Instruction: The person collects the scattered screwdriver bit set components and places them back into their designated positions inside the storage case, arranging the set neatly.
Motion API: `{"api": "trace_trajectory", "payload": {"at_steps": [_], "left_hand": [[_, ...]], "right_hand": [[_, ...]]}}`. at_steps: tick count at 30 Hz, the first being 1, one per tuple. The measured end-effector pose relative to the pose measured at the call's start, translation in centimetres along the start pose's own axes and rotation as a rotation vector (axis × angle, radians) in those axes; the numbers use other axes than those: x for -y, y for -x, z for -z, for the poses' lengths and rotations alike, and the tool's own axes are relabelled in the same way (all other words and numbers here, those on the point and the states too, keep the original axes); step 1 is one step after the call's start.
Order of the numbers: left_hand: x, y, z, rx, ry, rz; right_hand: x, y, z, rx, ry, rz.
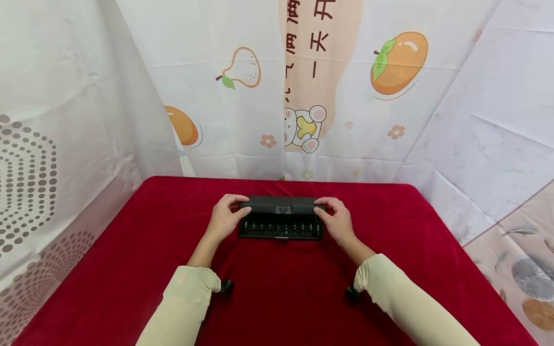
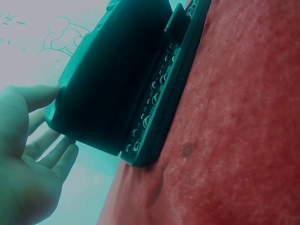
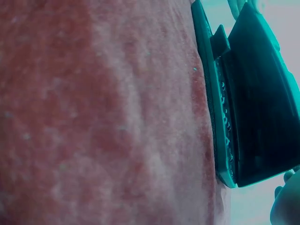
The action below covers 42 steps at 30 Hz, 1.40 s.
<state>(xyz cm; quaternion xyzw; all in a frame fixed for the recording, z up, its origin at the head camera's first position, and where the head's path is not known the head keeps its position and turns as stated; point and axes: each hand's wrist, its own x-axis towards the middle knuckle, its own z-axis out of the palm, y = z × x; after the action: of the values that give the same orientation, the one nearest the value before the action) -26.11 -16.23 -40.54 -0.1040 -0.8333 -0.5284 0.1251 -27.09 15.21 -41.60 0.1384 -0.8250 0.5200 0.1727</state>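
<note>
A black hinged case (image 1: 281, 236) lies on the red cloth, its lid (image 1: 264, 205) raised partway and tilted. Several small metal pieces (image 1: 286, 228) sit in a row in the base; their exact kind is too small to tell. My left hand (image 1: 225, 216) pinches the lid's left end, thumb on the near edge and fingers on top. At the opposite end my right hand (image 1: 339, 221) holds the lid in the same manner. In the left wrist view the left hand (image 2: 33, 154) is at the lid's end. Only part of the right hand (image 3: 287, 201) shows in its own wrist view.
A red velvet cloth (image 1: 277, 293) covers the table. White printed curtains (image 1: 207, 125) hang behind it and along both sides. A small dark object (image 1: 227, 287) shows by the left wrist and another (image 1: 353, 293) by the right.
</note>
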Motion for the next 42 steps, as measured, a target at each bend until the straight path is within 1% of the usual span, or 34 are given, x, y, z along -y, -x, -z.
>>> {"api": "trace_trajectory", "payload": {"at_steps": [5, 8, 12, 15, 20, 27, 31, 34, 37, 40, 42], "left_hand": [[-0.1, 0.1, -0.3, 0.021, -0.027, -0.005], [-0.1, 0.3, -0.4, 0.04, -0.06, 0.002], [0.0, 0.5, -0.6, 0.069, -0.119, -0.005], [0.0, 0.5, -0.8, 0.079, -0.156, -0.021], [0.0, 0.5, -1.3, 0.097, -0.21, -0.028], [0.1, 0.5, -2.0, 0.105, -0.266, -0.036], [0.1, 0.7, -2.5, 0.104, -0.282, -0.028], [0.0, 0.9, -3.0, 0.102, -0.299, -0.017], [-0.1, 0.9, -3.3, 0.103, -0.316, -0.025], [-0.1, 0.9, -3.7, 0.121, -0.336, -0.041], [-0.1, 0.9, -3.9, 0.145, -0.332, -0.045]], "right_hand": [[-0.5, 0.2, 0.0, 0.052, 0.027, 0.054], [-0.5, 0.4, -0.2, 0.078, 0.038, 0.077], [-0.6, 0.6, -0.5, 0.141, 0.053, 0.088], [-0.8, 0.6, -0.8, 0.185, 0.052, 0.086], [-0.8, 0.6, -1.1, 0.236, 0.063, 0.098], [-0.5, 0.6, -1.2, 0.282, 0.117, 0.114], [-0.4, 0.7, -1.4, 0.312, 0.18, 0.116], [-0.3, 0.7, -1.7, 0.336, 0.232, 0.137], [-0.2, 0.7, -1.9, 0.353, 0.251, 0.147], [-0.1, 0.7, -2.1, 0.361, 0.251, 0.161], [-0.2, 0.8, -2.2, 0.368, 0.259, 0.187]]}}
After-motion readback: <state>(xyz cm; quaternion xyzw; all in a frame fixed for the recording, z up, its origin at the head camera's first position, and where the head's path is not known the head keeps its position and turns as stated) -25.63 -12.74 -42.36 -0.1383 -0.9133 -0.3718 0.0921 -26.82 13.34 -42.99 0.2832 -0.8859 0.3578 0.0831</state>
